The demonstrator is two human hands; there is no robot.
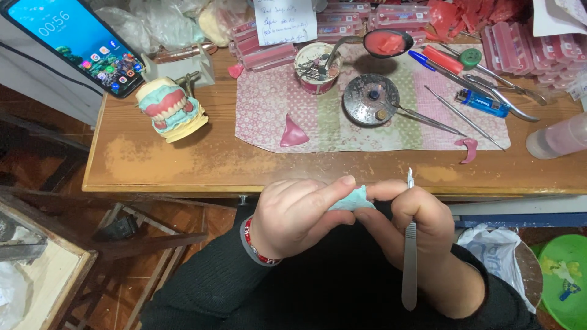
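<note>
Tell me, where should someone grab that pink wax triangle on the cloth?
Probably pinch the pink wax triangle at its wide lower edge, coming from above, thumb and finger on the two slanted sides. It seems to lie flat on the patterned cloth with its tip pointing away and nothing touching it.

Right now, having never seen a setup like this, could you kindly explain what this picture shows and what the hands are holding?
There is no machine here: a camera worn on a person's head looks down at their own two bare hands in front of a wooden workbench. The left hand grips a small pale blue cast, and the right hand touches it too while holding a slim metal hand tool. On the bench lie a patterned cloth, a model of teeth with pink gums, a pink wax piece, a round metal dish, a spoon of pink wax, a blue lighter and a phone.
</note>
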